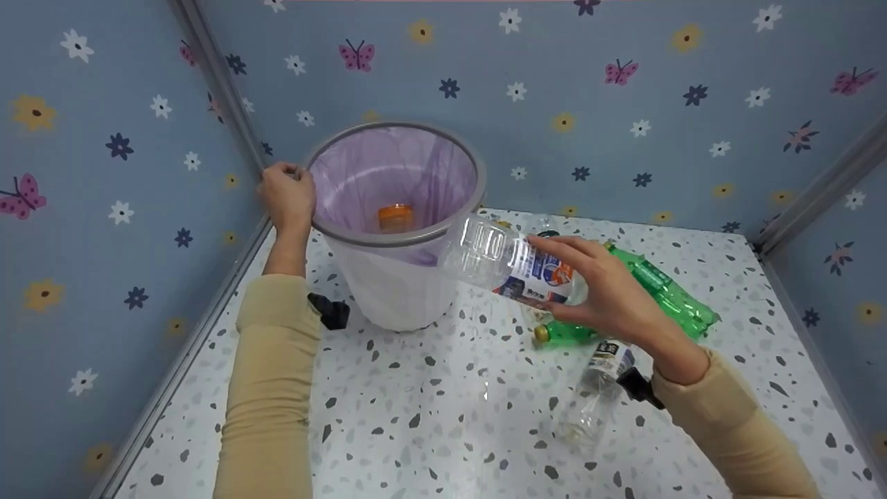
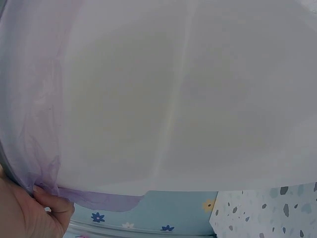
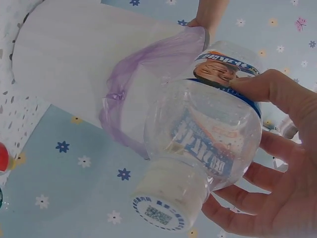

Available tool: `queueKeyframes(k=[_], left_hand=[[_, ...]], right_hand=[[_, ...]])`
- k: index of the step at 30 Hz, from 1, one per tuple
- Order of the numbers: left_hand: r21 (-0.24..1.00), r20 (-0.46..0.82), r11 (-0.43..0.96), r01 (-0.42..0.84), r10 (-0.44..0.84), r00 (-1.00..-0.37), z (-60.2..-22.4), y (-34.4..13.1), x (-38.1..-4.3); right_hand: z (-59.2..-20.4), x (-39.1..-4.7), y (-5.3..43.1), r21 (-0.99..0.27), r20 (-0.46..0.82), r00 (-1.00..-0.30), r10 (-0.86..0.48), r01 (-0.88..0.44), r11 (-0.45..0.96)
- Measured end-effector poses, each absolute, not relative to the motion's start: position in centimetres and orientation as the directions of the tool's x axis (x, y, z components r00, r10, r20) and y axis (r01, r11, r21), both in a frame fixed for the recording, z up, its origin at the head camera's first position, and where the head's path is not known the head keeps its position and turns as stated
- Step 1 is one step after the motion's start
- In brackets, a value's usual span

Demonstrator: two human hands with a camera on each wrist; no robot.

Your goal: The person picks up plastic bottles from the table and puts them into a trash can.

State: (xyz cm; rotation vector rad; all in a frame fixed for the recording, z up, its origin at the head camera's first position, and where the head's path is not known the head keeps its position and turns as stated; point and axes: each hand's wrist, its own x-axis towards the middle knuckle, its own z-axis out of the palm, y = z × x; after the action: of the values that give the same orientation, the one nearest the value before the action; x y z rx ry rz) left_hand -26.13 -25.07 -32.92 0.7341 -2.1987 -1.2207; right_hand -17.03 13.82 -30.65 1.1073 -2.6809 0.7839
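Observation:
My left hand (image 1: 287,196) grips the left side of the grey rim of a white trash bin (image 1: 395,291). In the left wrist view its thumb (image 2: 52,201) presses the purple bag (image 2: 42,168) against that rim. The purple liner covers the bin's inside, and an orange-lidded jar (image 1: 396,217) lies within. With fingers and thumb around its label, my right hand (image 1: 610,291) holds a clear plastic bottle (image 1: 481,253). The bottle is tilted, its base beside the bin's right front rim. Its white cap (image 3: 166,196) shows in the right wrist view.
Right of the bin lie a large green bottle (image 1: 665,291), a smaller green bottle (image 1: 565,333) and a clear bottle (image 1: 589,402) on the speckled surface (image 1: 416,443). More clear plastic is partly hidden behind my right hand. Flowered panels (image 1: 540,104) enclose the back and sides.

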Motion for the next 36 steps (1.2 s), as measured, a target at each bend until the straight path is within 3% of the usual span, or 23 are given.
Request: queueKeyframes(k=[13, 36], left_hand=[[0.870, 0.167, 0.446, -0.209, -0.666, -0.727, -32.9, -25.2, -26.0], [0.875, 0.181, 0.444, -0.192, -0.669, -0.721, -32.9, -25.1, -26.0]], right_hand=[[-28.6, -18.4, 12.0, -0.441, 0.293, -0.729, -0.618, -0.677, 0.589], [-23.6, -22.6, 5.4, -0.297, 0.202, -0.753, -0.626, -0.656, 0.694]])
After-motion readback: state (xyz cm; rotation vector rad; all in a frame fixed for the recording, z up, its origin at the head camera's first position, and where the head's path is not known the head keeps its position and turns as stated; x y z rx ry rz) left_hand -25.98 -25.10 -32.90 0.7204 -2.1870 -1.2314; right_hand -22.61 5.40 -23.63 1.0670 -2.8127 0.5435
